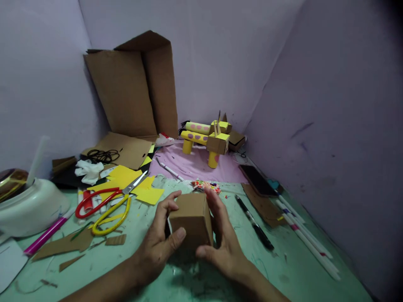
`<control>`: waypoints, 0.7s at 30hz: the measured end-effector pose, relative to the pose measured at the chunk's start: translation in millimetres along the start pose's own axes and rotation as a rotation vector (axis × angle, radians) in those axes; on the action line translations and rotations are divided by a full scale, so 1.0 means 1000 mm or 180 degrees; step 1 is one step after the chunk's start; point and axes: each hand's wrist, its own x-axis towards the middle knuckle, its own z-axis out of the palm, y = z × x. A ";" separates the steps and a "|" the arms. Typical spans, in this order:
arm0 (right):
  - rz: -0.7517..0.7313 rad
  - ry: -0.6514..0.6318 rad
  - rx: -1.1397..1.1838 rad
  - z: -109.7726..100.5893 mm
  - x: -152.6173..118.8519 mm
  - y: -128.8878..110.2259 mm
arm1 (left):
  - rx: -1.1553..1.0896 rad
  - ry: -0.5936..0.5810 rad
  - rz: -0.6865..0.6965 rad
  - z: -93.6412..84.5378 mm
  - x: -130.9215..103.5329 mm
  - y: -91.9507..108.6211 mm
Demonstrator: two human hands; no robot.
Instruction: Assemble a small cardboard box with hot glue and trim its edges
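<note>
A small brown cardboard box [191, 214] is held between both hands above the green table. My left hand [159, 237] grips its left side, with the thumb on the near face and the fingers at the upper left edge. On the right side, my right hand [225, 239] holds the box, its thumb near the lower front corner and its fingers along the side. Scissors [127, 191] with a red and a yellow handle lie to the left on yellow paper [121, 178]. A black pen [255, 222] rests to the right of the box.
Two yellow giraffe-like figures [217, 144] stand at the back on pink cloth [176, 157]. A large cardboard box [122, 92] leans at the back left. On the left are a white pot [34, 207] and cardboard scraps [66, 245]; a phone [258, 180] and white sticks [308, 239] lie right.
</note>
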 end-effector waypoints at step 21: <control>-0.0785 -0.0125 -0.0959 -0.009 0.008 -0.014 | 0.1087 -0.0611 0.0522 -0.020 -0.001 -0.006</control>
